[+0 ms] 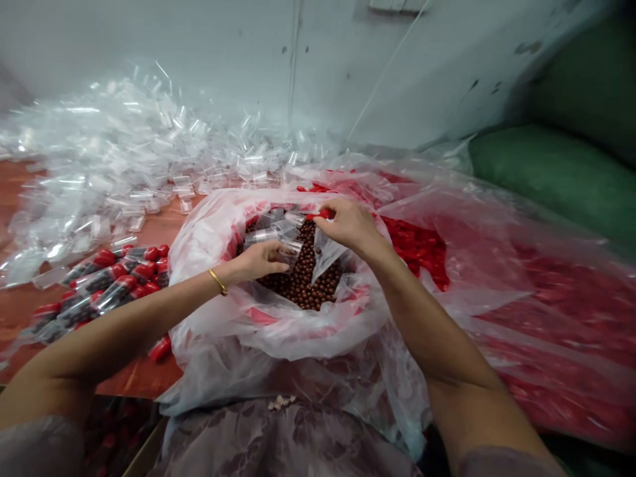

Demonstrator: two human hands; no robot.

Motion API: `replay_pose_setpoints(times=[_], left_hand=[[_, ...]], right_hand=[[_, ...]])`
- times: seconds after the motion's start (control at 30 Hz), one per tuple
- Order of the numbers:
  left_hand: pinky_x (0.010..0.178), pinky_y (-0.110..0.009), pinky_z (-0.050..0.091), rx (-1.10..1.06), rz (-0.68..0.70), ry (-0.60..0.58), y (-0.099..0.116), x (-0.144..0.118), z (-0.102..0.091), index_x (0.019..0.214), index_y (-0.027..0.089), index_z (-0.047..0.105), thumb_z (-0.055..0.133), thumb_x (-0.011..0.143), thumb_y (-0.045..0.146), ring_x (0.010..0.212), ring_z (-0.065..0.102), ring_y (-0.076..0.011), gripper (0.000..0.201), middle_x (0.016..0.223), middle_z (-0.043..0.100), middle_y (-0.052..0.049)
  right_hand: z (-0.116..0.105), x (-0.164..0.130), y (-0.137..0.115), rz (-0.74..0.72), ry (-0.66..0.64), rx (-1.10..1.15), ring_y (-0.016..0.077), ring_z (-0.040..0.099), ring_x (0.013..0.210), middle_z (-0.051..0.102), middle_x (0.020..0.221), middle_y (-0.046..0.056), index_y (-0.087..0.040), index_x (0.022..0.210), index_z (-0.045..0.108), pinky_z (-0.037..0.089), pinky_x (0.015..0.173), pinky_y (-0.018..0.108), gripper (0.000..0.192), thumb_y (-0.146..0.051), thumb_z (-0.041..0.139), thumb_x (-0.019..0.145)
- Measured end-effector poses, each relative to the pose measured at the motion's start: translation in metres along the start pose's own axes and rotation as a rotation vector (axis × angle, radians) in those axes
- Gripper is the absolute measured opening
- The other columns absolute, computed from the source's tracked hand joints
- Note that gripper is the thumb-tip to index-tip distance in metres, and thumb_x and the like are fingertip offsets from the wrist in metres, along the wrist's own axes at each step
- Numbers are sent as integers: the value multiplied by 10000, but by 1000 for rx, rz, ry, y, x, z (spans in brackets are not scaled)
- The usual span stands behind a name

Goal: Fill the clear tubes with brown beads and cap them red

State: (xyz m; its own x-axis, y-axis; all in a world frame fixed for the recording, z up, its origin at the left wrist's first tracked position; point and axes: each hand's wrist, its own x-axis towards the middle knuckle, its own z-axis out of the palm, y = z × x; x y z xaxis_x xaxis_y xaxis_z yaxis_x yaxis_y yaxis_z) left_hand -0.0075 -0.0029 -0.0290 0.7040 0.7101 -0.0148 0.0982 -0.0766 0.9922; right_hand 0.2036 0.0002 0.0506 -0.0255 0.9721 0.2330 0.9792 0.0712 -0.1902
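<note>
A clear plastic bag (278, 324) lies open in front of me, full of small brown balls (303, 278). My left hand (258, 260), with a gold bracelet at the wrist, holds a clear plastic tube (289, 253) over the balls. My right hand (348, 225) pinches a red cap (324, 213) just above the tube. Several empty clear tubes (271, 228) lie on the balls at the bag's far side.
Filled tubes with red caps (109, 278) lie in a heap on the red table at left. A large pile of empty clear tubes (114, 165) covers the far table. Another bag of red caps (422, 245) lies at right, green sacks (561, 172) beyond it.
</note>
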Motion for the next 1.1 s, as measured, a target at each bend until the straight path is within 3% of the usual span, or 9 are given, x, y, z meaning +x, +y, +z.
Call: replay_pose_setpoints(times=[0.17, 0.33, 0.43, 0.57, 0.73, 0.9, 1.03, 1.1], left_hand=[[839, -307, 497, -328, -12, -74, 3, -14, -1, 962, 149, 589, 782, 658, 189, 844, 630, -119, 362, 944, 667, -33], [779, -268, 497, -410, -7, -36, 7, -27, 1, 963, 147, 586, 821, 646, 230, 786, 622, -109, 403, 845, 654, -7], [711, -228, 477, -419, 45, -7, 8, -27, 2, 962, 149, 588, 831, 638, 264, 744, 598, -92, 421, 824, 641, 1], [729, -237, 467, -398, 115, 56, 7, -25, 3, 947, 147, 601, 824, 648, 307, 752, 588, -99, 406, 839, 647, -10], [807, -270, 473, -369, 182, 104, 7, -27, 4, 981, 158, 609, 810, 659, 297, 846, 608, -133, 404, 924, 667, -32], [865, -279, 467, -326, 199, 229, 9, -31, 4, 1041, 158, 598, 779, 702, 284, 904, 611, -138, 405, 978, 660, -35], [878, -281, 477, -312, 220, 275, 9, -32, 4, 1039, 156, 595, 782, 696, 310, 941, 612, -147, 420, 1029, 655, -50], [838, -282, 497, -363, 199, 271, 7, -32, 2, 1055, 166, 580, 779, 694, 337, 901, 626, -144, 446, 1024, 660, -48]], right_hand=[[17, -24, 10, -47, 106, 175, 171, 544, 693, 655, 784, 61, -176, 785, 642, 373, 632, 273, 289, -444, 546, 834], [48, -34, 11, -152, 186, 369, 173, 554, 728, 640, 810, 55, -200, 739, 565, 429, 676, 282, 212, -396, 567, 820], [56, -37, 4, -191, 144, 506, 161, 575, 704, 651, 777, 37, -208, 769, 563, 453, 663, 270, 210, -384, 506, 867], [53, -43, -2, -306, 18, 300, 191, 610, 747, 690, 790, 60, -196, 802, 624, 466, 728, 302, 206, -353, 514, 876], [38, -42, 16, -281, 96, 168, 234, 642, 966, 724, 1031, 115, -157, 1031, 672, 482, 870, 357, 272, -205, 454, 876], [30, -35, 31, -455, -130, 72, 224, 632, 1027, 708, 1131, 105, -162, 1117, 680, 472, 916, 364, 387, -94, 417, 842], [26, -41, 15, -575, -143, 4, 245, 615, 957, 708, 1043, 134, -148, 1072, 700, 467, 852, 367, 319, -151, 459, 864], [24, -49, -1, -656, -220, -11, 245, 610, 932, 702, 1015, 132, -161, 1073, 699, 463, 807, 353, 283, -207, 510, 867]])
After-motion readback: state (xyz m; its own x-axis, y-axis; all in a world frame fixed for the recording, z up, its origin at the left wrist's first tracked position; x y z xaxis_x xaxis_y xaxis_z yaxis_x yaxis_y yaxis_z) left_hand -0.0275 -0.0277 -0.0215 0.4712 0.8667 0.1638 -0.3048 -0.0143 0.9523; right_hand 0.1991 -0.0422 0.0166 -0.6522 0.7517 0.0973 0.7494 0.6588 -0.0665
